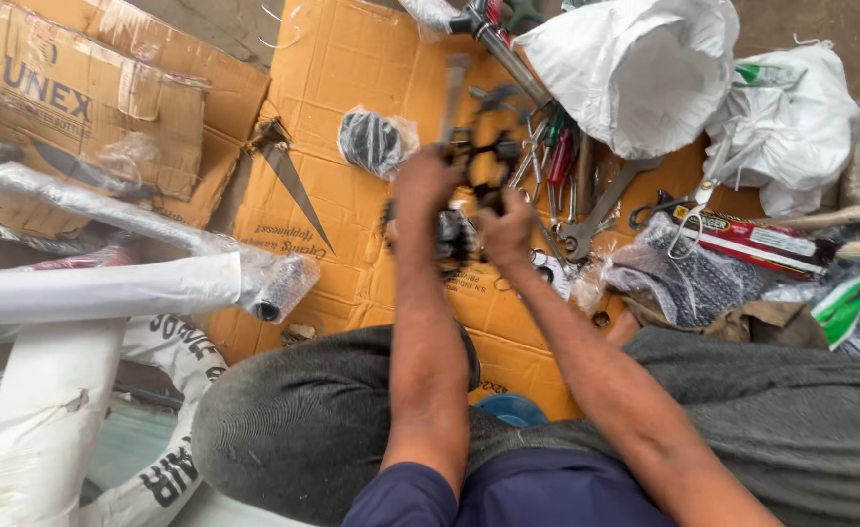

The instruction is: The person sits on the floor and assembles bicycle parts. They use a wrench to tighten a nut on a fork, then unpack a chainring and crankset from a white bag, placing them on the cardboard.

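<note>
My left hand (424, 183) and my right hand (506, 228) are raised together over flattened cardboard (352, 68). Between them they grip a small black metal part (483, 156) with arms and a blurred grey bar sticking up from it. My left hand closes on its left side, my right hand holds it from below on the right. A dark bagged piece (449, 237) shows just under the hands; whether a hand holds it is unclear.
Spanners and screwdrivers (576, 190) lie right of the hands, with scissors (695, 210) and white sacks (644, 63). A bagged black coil (371, 141) lies on the cardboard. White wrapped frame tubes (98, 288) fill the left. My knees are below.
</note>
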